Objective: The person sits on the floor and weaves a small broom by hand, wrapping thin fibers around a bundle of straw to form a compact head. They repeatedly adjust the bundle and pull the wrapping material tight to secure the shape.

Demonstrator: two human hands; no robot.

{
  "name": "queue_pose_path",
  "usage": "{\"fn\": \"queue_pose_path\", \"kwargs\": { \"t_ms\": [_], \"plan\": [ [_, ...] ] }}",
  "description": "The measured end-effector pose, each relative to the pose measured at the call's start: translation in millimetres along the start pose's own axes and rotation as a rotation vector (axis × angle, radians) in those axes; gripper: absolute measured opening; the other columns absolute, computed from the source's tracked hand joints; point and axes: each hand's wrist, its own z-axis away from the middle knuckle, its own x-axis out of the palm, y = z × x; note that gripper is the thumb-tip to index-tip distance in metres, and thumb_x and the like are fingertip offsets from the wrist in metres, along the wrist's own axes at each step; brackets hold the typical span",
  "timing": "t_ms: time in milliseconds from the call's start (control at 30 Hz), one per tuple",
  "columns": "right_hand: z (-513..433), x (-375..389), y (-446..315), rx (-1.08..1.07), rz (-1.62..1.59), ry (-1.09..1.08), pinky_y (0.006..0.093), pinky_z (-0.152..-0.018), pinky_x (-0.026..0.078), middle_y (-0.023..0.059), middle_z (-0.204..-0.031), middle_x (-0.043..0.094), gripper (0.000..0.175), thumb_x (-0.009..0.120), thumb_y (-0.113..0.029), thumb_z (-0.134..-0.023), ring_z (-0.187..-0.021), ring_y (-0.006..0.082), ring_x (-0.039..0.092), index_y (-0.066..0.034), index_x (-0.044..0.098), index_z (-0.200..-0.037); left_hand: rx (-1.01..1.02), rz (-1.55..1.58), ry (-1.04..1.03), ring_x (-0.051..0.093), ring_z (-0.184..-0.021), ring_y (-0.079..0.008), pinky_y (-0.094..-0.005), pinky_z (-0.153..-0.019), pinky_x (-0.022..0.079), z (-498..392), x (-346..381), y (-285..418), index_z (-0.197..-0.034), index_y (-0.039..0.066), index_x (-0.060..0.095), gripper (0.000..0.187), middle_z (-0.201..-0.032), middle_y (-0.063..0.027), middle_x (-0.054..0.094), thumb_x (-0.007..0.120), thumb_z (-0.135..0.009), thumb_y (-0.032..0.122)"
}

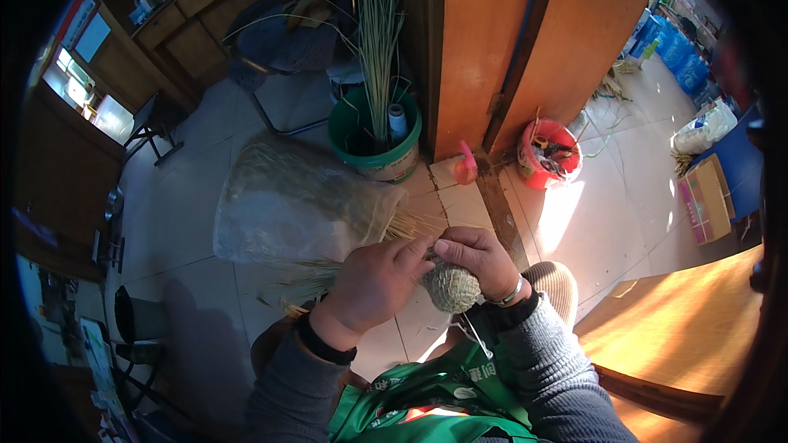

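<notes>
A small rounded piece woven from straw (454, 288) is held up between my two hands above my lap. My right hand (483, 258) grips its upper right side, thumb pressed near the top. My left hand (378, 280) is at its upper left, the fingertips pinched close to the weave; what they pinch is hidden. Loose straw stems (308, 280) fan out to the left behind my left hand. A thin pale strand (477, 335) hangs below the woven piece, over my green apron (431, 394).
Ahead on the tiled floor lies a clear plastic bag of straw (295, 203). Beyond stands a green bucket (375, 160) with long stems and a spool. A red bucket of tools (550, 154) stands by the wooden door (492, 43). A wooden table (671, 320) is at the right.
</notes>
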Motion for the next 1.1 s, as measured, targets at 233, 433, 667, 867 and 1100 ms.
{"fn": "queue_pose_path", "kwargs": {
  "t_ms": [233, 433, 667, 867, 1100],
  "plan": [
    [2.2, 1.2, 0.8, -0.027, -0.08, 0.03, 0.0226, -0.065, 0.043, -0.0027, -0.079, 0.057, 0.025, 0.061, -0.025, -0.098, -0.074, 0.0059, 0.053, -0.001, 0.065, -0.093, 0.037, -0.084, 0.194, 0.063, -0.072, -0.0289, -0.0387, -0.06, 0.05, 4.6, 20.2, 3.4, -0.128, 0.005, 0.055, 0.044, -0.089, -0.0097, 0.063, 0.068, -0.087, 0.018],
    [-0.9, -7.6, 3.0, -0.027, 0.001, -0.09, 0.0236, -0.073, 0.046, 0.0013, -0.087, 0.062, 0.025, 0.062, -0.024, -0.097, -0.082, 0.0088, 0.057, 0.0009, 0.066, -0.099, 0.0, 0.008, 0.151, 0.064, -0.075, -0.0335, -0.0412, -0.062, 0.051, 7.8, 28.3, 0.7, -0.124, 0.004, 0.058, 0.039, -0.091, -0.0136, 0.065, 0.067, -0.087, 0.013],
    [11.7, -12.6, 2.5, 0.016, 0.122, -0.027, 0.0235, -0.068, 0.045, 0.0005, -0.082, 0.06, 0.025, 0.064, -0.025, -0.096, -0.077, 0.008, 0.055, 0.0009, 0.065, -0.095, -0.084, 0.265, 0.149, 0.064, -0.074, -0.0324, -0.0436, -0.062, 0.05, 8.2, 34.7, 1.2, -0.12, 0.006, 0.059, 0.031, -0.085, -0.0126, 0.064, 0.062, -0.092, 0.016],
    [39.1, -6.9, 2.9, -0.062, -0.01, 0.04, 0.0239, -0.063, 0.041, -0.0022, -0.075, 0.054, 0.025, 0.064, -0.024, -0.095, -0.072, 0.0067, 0.051, -0.001, 0.063, -0.085, -0.132, 0.137, 0.019, 0.059, -0.063, -0.0346, -0.0438, -0.055, 0.046, 27.5, 31.3, 21.2, -0.095, 0.005, 0.057, 0.014, -0.072, -0.013, 0.058, 0.062, -0.092, 0.017],
    [60.7, -21.5, 6.2, -0.041, 0.501, -0.269, 0.0289, -0.059, 0.041, 0.0044, -0.069, 0.053, 0.029, 0.072, -0.024, -0.089, -0.065, 0.0128, 0.051, 0.0008, 0.061, -0.082, -0.087, 0.372, -0.155, 0.058, -0.064, -0.0356, -0.0433, -0.055, 0.045, 52.5, 19.9, 26.3, -0.095, 0.004, 0.058, 0.016, -0.073, -0.0135, 0.057, 0.066, -0.088, 0.016]
  ]
}}
